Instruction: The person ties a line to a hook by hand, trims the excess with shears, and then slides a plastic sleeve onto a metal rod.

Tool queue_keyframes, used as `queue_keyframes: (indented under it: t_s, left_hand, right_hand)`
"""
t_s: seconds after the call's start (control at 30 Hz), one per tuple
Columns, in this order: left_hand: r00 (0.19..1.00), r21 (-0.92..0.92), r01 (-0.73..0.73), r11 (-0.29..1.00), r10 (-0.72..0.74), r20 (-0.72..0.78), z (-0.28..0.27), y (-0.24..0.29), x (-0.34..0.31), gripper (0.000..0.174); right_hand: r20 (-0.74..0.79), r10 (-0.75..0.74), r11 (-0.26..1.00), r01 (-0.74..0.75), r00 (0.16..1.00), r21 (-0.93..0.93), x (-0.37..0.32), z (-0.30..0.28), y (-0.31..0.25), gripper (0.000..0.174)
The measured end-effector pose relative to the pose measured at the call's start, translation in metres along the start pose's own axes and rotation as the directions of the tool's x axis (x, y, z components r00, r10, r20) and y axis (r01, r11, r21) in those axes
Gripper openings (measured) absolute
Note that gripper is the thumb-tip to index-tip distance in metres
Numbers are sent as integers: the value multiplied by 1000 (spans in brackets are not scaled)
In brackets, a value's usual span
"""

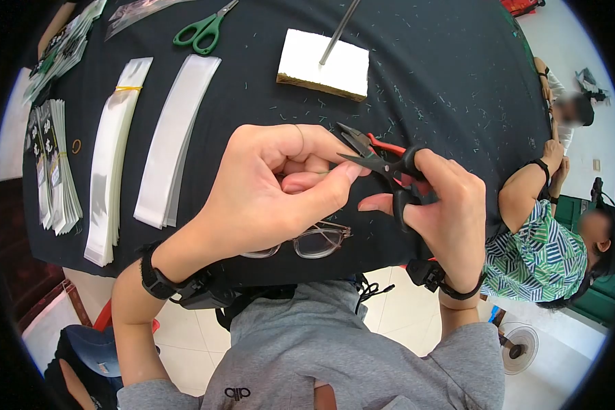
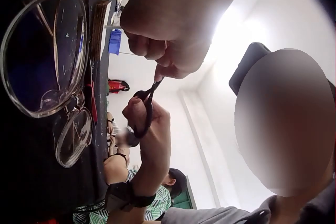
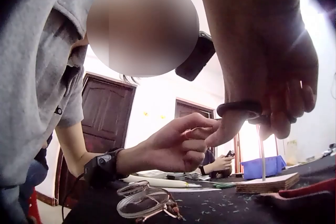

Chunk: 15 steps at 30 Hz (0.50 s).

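Note:
The left hand has its thumb and index fingertips pinched together around a fine strand, with a thin line looped across the index finger. Black-handled scissors are in the right hand, its fingers and thumb through the loops. Their blades point left, right beside the left fingertips. Red-handled pliers lie on the table behind the scissors, partly covered. In the left wrist view the scissors reach up to the pinched fingertips; what lies between the fingers is too small to tell.
Eyeglasses lie below the hands. A white-topped block holds an upright metal rod. Green scissors, clear sleeves, a banded stack and packed cards are at left. Green clippings dot the black cloth; people sit at right.

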<state>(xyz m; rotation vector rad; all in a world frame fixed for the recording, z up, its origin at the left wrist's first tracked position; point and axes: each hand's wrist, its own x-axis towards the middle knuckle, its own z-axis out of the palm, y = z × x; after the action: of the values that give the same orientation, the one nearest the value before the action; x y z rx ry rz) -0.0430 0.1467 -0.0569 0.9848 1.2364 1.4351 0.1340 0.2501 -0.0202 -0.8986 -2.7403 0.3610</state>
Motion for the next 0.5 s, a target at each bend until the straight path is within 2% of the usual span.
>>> queue_keyframes:
  t_s: [0.17,0.5]
  left_hand:
    - [999,20,-40,999,40,-2,-1,-1,0,13]
    - [1000,21,-24,999,24,-12,-1,1,1,13]
  right_hand:
    - [-7,-38,999,38,999,0,-1,1,4,51]
    - [-48,-26,1000,25,999,-10,-2,3,3,49]
